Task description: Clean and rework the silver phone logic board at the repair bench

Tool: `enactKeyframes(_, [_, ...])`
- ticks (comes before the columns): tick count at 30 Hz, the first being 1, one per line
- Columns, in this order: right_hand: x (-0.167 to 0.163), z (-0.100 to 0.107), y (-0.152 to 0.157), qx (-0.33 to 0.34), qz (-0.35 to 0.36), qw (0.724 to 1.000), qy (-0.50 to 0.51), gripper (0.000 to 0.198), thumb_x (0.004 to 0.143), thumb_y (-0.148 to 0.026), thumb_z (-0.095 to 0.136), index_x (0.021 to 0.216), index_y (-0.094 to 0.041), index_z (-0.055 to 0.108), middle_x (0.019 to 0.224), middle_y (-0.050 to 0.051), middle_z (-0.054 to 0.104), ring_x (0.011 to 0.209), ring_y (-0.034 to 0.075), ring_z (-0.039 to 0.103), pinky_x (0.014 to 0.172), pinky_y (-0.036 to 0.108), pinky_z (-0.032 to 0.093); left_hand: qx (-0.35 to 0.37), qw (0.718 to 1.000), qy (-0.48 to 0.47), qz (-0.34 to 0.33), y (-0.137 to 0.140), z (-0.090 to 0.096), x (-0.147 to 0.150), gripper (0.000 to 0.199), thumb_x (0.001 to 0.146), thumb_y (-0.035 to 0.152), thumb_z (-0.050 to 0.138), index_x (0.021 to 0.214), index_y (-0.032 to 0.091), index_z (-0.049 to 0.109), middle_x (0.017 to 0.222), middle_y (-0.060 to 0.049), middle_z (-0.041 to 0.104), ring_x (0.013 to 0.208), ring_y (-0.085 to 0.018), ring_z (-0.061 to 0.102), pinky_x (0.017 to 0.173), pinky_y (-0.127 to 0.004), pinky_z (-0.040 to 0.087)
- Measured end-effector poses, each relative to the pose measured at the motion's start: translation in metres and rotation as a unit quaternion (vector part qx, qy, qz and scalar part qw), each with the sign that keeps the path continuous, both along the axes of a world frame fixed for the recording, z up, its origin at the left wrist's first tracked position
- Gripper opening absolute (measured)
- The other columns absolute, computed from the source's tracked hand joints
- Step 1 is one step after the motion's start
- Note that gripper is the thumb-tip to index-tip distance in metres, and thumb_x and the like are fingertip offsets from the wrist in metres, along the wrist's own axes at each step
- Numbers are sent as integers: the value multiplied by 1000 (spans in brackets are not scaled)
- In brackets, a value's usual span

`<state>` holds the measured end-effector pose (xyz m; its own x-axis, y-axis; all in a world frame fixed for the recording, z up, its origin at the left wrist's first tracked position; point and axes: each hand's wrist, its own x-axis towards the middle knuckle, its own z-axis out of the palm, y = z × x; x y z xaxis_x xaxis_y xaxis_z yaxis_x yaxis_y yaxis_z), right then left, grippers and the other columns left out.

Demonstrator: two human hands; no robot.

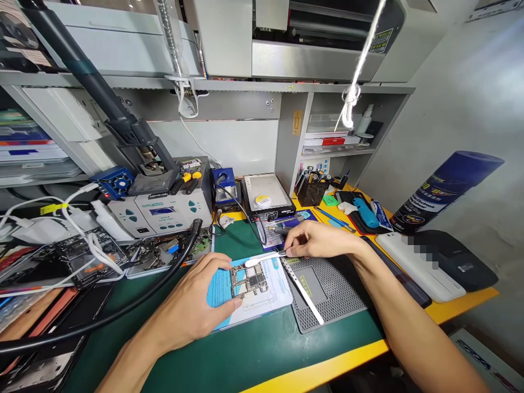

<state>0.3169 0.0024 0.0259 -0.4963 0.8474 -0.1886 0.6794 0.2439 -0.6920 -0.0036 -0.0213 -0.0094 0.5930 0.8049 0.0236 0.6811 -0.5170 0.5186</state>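
Note:
My left hand holds a bare phone circuit board by its edges, thumb at the near side and fingers at the far left. The board lies on a blue-and-white flat package. My right hand pinches a slim tool, dark at the fingers, with a rounded white end at the board's upper edge. Its exact kind is unclear. White tweezers lie just right of the package, across a grey perforated mat.
A soldering station stands at the back left, with a black hose crossing the green mat. Behind sits a flat-topped device. To the right are a spray can and a pen holder.

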Motion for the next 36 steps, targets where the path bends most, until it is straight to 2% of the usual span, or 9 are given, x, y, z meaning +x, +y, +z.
enactKeyframes(9, [-29, -10, -3, 59, 0, 998, 2, 20, 84, -33, 64, 93, -21, 76, 70, -2, 63, 59, 11, 49, 53, 22, 34, 1, 1000, -4, 5, 0, 1, 1, 38, 85, 45, 59, 115, 26, 45, 133, -8, 48, 123, -25, 48, 102, -38, 42])
enactKeyframes(14, [-32, -11, -4, 81, 1, 997, 3, 21, 86, -33, 63, 97, -22, 78, 79, 0, 70, 66, 13, 54, 60, 24, 37, -6, 1000, 5, 7, 0, 2, 2, 39, 85, 47, 58, 116, 26, 45, 133, -8, 48, 122, -25, 49, 100, -37, 44])
enactKeyframes(23, [-28, -7, -7, 37, 41, 998, 24, 24, 84, -39, 67, 97, -21, 78, 69, -3, 62, 58, 10, 47, 52, 21, 34, -3, 1000, 8, 13, 0, 2, 0, 41, 85, 51, 58, 116, 26, 48, 135, -8, 48, 123, -26, 50, 99, -38, 45])
enactKeyframes(36, [-31, 1, -14, -12, 64, 997, 30, 21, 82, -30, 69, 96, -18, 78, 67, -2, 60, 58, 9, 48, 51, 19, 35, 22, 1000, 2, -1, 1, 3, 0, 37, 84, 43, 61, 114, 25, 51, 133, -10, 51, 121, -28, 52, 98, -41, 47])
